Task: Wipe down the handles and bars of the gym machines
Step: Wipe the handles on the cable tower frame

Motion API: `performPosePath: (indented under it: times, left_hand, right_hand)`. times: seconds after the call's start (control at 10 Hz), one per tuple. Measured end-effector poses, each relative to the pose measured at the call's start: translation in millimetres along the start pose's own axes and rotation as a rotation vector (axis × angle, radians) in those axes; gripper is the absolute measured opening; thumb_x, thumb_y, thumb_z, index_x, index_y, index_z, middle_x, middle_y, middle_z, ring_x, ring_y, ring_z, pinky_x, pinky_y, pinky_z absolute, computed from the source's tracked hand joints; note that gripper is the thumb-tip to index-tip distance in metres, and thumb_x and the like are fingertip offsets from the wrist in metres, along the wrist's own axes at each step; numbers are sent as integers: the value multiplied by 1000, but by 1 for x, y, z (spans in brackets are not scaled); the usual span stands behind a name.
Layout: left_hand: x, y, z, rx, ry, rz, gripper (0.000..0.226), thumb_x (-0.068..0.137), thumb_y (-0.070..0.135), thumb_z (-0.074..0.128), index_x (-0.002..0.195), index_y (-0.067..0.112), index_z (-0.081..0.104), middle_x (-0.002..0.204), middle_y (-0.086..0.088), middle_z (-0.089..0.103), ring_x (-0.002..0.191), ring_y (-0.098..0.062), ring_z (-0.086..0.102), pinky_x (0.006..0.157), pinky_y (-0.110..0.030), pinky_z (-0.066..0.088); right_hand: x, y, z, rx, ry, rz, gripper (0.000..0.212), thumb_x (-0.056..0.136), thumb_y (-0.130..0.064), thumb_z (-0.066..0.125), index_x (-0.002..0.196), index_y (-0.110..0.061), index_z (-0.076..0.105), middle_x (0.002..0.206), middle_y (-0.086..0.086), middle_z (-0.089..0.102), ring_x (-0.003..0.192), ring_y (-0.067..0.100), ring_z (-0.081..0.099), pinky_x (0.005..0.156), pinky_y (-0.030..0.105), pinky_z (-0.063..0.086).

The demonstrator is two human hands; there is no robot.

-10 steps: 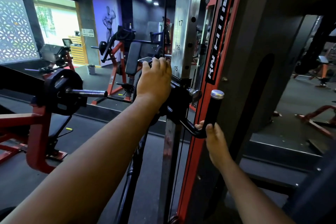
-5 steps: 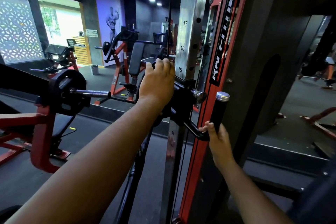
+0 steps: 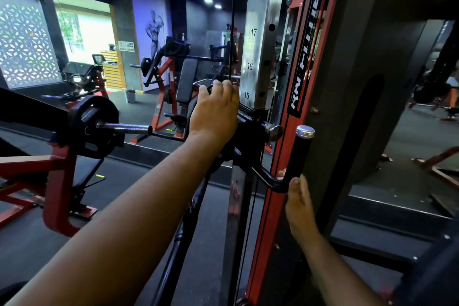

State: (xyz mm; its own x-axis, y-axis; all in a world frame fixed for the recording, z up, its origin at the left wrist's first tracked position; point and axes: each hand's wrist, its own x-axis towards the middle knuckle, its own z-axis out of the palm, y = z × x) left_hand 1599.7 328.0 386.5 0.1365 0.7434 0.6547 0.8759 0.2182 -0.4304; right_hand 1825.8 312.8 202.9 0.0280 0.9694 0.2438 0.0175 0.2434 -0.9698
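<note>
Handle (image 3: 296,156) gripped low by right hand (image 3: 299,204), barely shifted; left hand (image 3: 214,112) clutching carriage (image 3: 248,131); no cloth visible.

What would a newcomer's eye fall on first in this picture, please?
Two bare arms reach in: the left hand grips the black carriage on the numbered steel post at centre, and the right hand holds the black handle beside it. A weight plate sits left.

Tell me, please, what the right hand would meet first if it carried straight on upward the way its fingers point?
Most likely the black upright handle: the right hand sits at its bend, fingers aimed up its length toward the silver cap.
</note>
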Motion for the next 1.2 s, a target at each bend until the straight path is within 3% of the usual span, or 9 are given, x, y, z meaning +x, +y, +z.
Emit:
performPosePath:
  times: [0.2,0.4,0.5,0.6,0.7,0.8,0.9,1.0,1.2]
  left_hand:
    - [0,-1,1,16,4,2,73,103,51,44,158,6,27,156,-16,39,144,-36,39,111,-54,40]
    - [0,0,1,9,2,0,74,103,51,45,158,7,26,156,-16,39,145,-36,39,112,-54,40]
    - [0,0,2,13,0,-2,75,102,52,45,158,6,26,156,-16,39,144,-36,39,112,-54,40]
    - [0,0,1,8,-2,-4,76,102,53,46,158,7,27,155,-16,40,144,-36,39,112,-54,40]
    - [0,1,-1,1,-7,-3,76,102,54,44,158,7,26,156,-16,38,145,-36,38,114,-54,38]
    - [1,1,-1,8,-20,-3,77,102,55,44,159,6,25,157,-16,37,146,-36,37,114,-54,38]
    - [0,0,-3,0,-28,-8,75,101,53,45,158,7,28,156,-16,38,145,-36,38,113,-54,39]
    - [0,2,-4,-7,-34,-8,74,102,51,44,158,6,27,157,-16,37,145,-37,36,114,-54,38]
    - [-1,1,-5,-4,-29,-7,75,102,53,44,158,6,26,156,-16,37,144,-36,38,113,-53,39]
  right_hand:
    - [-5,2,-3,137,-39,-202,52,107,-37,48,157,-27,35,158,-4,43,149,15,35,122,50,26]
    - [-5,-10,1,106,206,-320,46,107,-19,45,153,-19,41,153,-13,47,144,2,39,120,27,32]
    - [-5,15,-3,66,200,-291,43,107,-22,47,148,-11,49,146,-3,57,139,10,50,117,36,39]
    - [1,35,-16,16,70,-139,35,106,-25,50,138,-16,61,132,-2,68,125,15,62,110,41,45]
    - [17,22,-30,108,95,-26,27,105,-20,52,126,-24,69,121,0,73,112,16,68,102,41,49]
    - [39,-38,-34,284,146,-19,25,105,-22,53,121,-22,71,119,3,73,117,24,67,101,42,52]
    - [47,-82,-25,370,-5,-35,35,107,-27,45,125,-6,66,118,17,71,111,30,68,99,43,52]
    - [39,-71,-17,342,-18,-75,39,109,-33,42,120,-6,67,109,12,73,100,22,68,92,38,52]
    - [15,-2,-20,198,16,-50,34,108,-25,44,99,-30,76,98,6,68,92,23,60,89,42,45]
